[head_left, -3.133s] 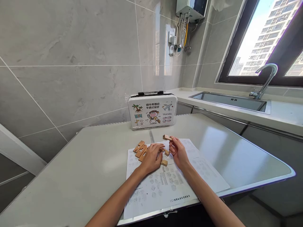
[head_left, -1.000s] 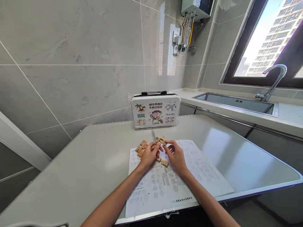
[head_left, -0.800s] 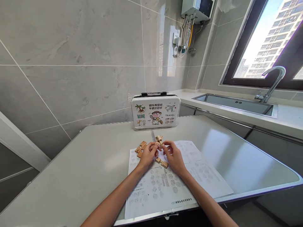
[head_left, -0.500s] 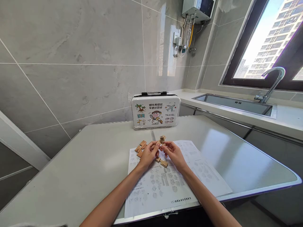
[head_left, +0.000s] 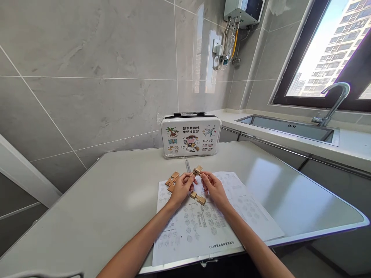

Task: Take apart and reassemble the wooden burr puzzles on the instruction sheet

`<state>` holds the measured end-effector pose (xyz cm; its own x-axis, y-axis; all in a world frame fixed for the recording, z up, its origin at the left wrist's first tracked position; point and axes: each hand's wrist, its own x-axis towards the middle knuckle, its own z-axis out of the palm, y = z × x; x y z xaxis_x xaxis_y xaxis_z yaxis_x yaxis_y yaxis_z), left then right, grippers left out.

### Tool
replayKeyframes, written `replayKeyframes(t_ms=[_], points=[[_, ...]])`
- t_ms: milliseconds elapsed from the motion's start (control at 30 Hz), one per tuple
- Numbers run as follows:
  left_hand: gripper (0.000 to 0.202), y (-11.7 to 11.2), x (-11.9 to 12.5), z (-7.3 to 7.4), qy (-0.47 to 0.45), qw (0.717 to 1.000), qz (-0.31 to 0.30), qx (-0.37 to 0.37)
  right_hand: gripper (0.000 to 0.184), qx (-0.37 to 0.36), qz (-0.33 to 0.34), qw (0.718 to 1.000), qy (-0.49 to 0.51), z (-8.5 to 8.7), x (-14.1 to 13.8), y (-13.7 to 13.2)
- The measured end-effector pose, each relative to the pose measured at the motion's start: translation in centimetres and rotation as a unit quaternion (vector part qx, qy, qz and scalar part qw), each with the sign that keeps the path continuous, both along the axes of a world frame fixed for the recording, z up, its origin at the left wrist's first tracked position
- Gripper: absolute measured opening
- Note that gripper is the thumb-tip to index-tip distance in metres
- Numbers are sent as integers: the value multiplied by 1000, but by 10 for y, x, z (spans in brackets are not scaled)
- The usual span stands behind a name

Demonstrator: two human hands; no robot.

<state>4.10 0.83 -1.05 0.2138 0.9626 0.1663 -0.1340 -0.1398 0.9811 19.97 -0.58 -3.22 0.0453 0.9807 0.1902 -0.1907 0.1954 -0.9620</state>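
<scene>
Above the sheet, some joined wooden puzzle pieces [head_left: 197,170] are held up between my two hands. My left hand [head_left: 182,187] is closed, its thumb and fingers pinching their left side. My right hand [head_left: 211,182] has its fingertips closed at their right side. Just below the hands, a notched wooden piece [head_left: 198,198] lies on the printed instruction sheet [head_left: 199,231]. Left of my left hand rest darker wooden pieces [head_left: 172,178], partly covered by that hand. Small details of the joint are hidden by my fingers.
A white cartoon-printed case [head_left: 191,136] stands at the back of the folding table [head_left: 116,193], close to the tiled wall. To the right is a counter with a sink [head_left: 284,127] and a faucet [head_left: 333,102]. A metal latch [head_left: 204,264] sits at the table's front edge.
The joined wooden pieces have tilted and turned between my hands, now leaning to the left. My right hand has shifted slightly, fingertips a little farther from my left hand.
</scene>
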Motion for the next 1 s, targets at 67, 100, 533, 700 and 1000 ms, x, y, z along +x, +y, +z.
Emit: replayKeyframes(t_ms=[67, 100, 533, 700, 1000], points=[[44, 1, 0, -1, -2, 1000, 6, -4, 55, -10, 6, 1000, 17, 1, 1, 0], [44, 2, 0, -2, -2, 1000, 6, -7, 56, -15, 10, 1000, 22, 1, 1, 0], [49, -1, 0, -2, 26, 1000, -4, -10, 47, -45, -36, 987, 152, -3, 4, 8], [47, -2, 0, -2, 23, 1000, -9, -6, 44, -26, -18, 995, 100, -2, 4, 3], [45, 1, -2, -2, 14, 1000, -4, -12, 43, -33, 13, 994, 104, 0, 3, 2]])
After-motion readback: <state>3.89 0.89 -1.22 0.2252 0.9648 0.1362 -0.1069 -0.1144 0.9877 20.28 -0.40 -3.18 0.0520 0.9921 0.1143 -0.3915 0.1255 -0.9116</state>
